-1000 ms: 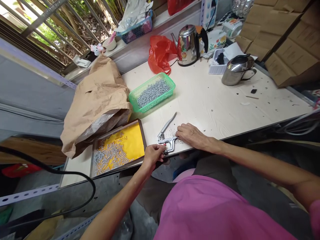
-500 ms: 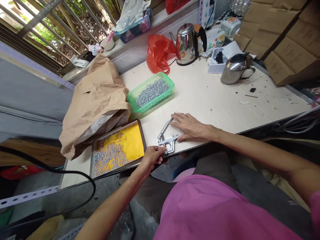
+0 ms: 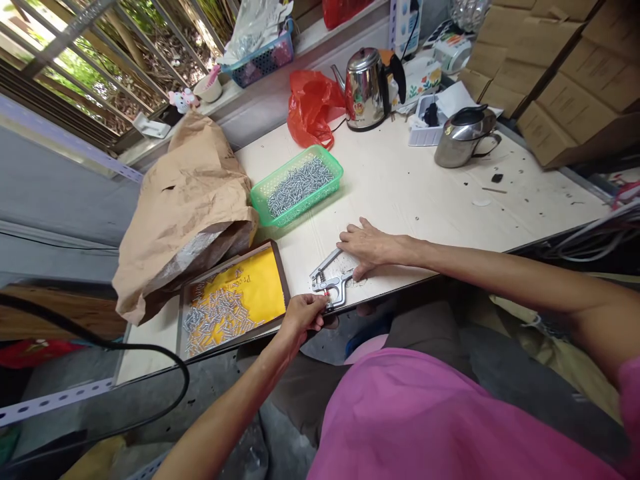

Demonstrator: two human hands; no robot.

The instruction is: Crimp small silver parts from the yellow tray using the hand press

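Note:
Lying at the table's front edge is a grey metal plier-like hand tool (image 3: 340, 288), its two handles spread apart, with a coil spring and a small red part near its head. My right hand (image 3: 370, 247) spans the handles, fingers over the upper one and thumb at the lower one. At the tool's head, my left hand (image 3: 306, 312) is closed in a pinch; whatever lies between its fingertips is too small to make out. Beside that hand is a shallow tray (image 3: 286, 283) with a yellow lining and many small silver metal pins (image 3: 220, 317).
A green plastic basket (image 3: 340, 175) full of similar silver pins stands behind the tool. A large brown paper bag (image 3: 185, 193) is at left. Farther back are a red plastic bag (image 3: 313, 110), a kettle (image 3: 364, 90) and a steel pot (image 3: 460, 140). Cardboard boxes (image 3: 565, 87) stand at right.
My right hand has shifted slightly down the upper handle, with its index finger lifted, and the handles look closer together. My left hand stays at the tool's head. The view has moved a little.

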